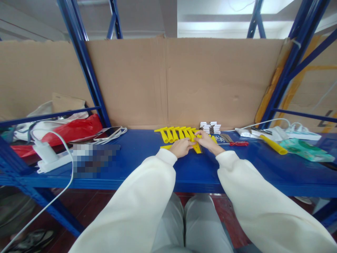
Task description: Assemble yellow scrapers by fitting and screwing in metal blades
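- A tall brown cardboard panel (131,80) stands at 12 o'clock from the hands, behind the bench.
- A flat, glossy blue bench top (142,149) spreads under the work, running out to 9 and 3 o'clock.
- A crumpled bright red plastic bag (81,130) lies at 9 o'clock, well apart from the hands.
- A green-and-white soft plastic packet (306,149) lies at 3 o'clock, near the bench's far right.
- A row of yellow plastic pieces (170,136), each with a round tube end, sits at 10 o'clock, just beside the hands.
- The left hand (181,147) has its fingers curled and clamped on the loose yellow piece.
- The right hand (206,140) has its fingertips bent inward at that piece's upper end; whether they pinch it or something smaller, I cannot tell.
- A plain yellow tube (273,144) lies slanted at 3 o'clock, against the packet.
- A stack of small white parts with dark middles (213,128) stands at 1 o'clock, near the right hand.
- A loose yellow plastic piece (197,149) is between the hands, tilted, its lower end toward 5 o'clock.
- A thin screwdriver with a red handle (239,143) lies at 3 o'clock, beyond the right hand.
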A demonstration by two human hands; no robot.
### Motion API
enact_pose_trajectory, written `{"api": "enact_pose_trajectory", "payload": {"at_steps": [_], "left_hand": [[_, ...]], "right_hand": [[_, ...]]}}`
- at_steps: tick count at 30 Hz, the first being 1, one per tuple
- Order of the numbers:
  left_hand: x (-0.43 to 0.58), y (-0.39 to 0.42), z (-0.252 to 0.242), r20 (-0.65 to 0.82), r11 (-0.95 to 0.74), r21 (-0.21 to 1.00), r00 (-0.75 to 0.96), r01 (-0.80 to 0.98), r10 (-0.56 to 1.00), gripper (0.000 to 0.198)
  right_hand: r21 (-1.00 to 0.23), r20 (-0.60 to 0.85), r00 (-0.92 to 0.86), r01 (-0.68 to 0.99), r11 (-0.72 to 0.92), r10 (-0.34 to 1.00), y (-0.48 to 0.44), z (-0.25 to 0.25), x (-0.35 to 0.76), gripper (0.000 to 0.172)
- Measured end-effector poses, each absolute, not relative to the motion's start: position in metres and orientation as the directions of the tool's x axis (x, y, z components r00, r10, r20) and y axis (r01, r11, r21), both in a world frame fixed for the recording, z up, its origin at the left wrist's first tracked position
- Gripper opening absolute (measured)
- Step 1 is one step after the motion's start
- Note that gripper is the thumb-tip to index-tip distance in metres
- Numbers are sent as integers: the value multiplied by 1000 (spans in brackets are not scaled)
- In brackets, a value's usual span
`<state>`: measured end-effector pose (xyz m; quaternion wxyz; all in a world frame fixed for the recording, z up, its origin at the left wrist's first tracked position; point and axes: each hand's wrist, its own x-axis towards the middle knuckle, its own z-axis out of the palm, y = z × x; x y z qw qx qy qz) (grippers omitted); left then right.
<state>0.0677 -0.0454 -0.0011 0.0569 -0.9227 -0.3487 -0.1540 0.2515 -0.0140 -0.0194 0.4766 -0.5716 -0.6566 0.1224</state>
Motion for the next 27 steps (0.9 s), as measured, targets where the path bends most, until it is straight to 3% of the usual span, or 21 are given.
{"api": "enact_pose_trajectory", "payload": {"at_steps": [4,7,10,13,19,27], "left_hand": [[67,-44,0,345,-741,54,684,669,643,38],[65,-42,2,372,-719,93,646,688,666,38],[63,-40,4,404,-704,115,615,701,678,39],[62,-39,5,438,-695,135,586,706,681,38],[62,-39,5,491,-688,126,558,715,669,36],[63,-38,1,466,-650,155,525,744,712,47]], "right_hand": [[-793,485,212,516,324,849,-16,-14,249,23],[-898,371,264,346,271,890,-23,-5,249,26],[-976,170,142,159,147,975,-33,0,248,28],[-993,102,-22,53,103,995,-41,3,248,22],[-999,16,-210,33,24,977,-47,8,246,7],[-998,21,-183,53,32,983,-49,7,242,13]]}}
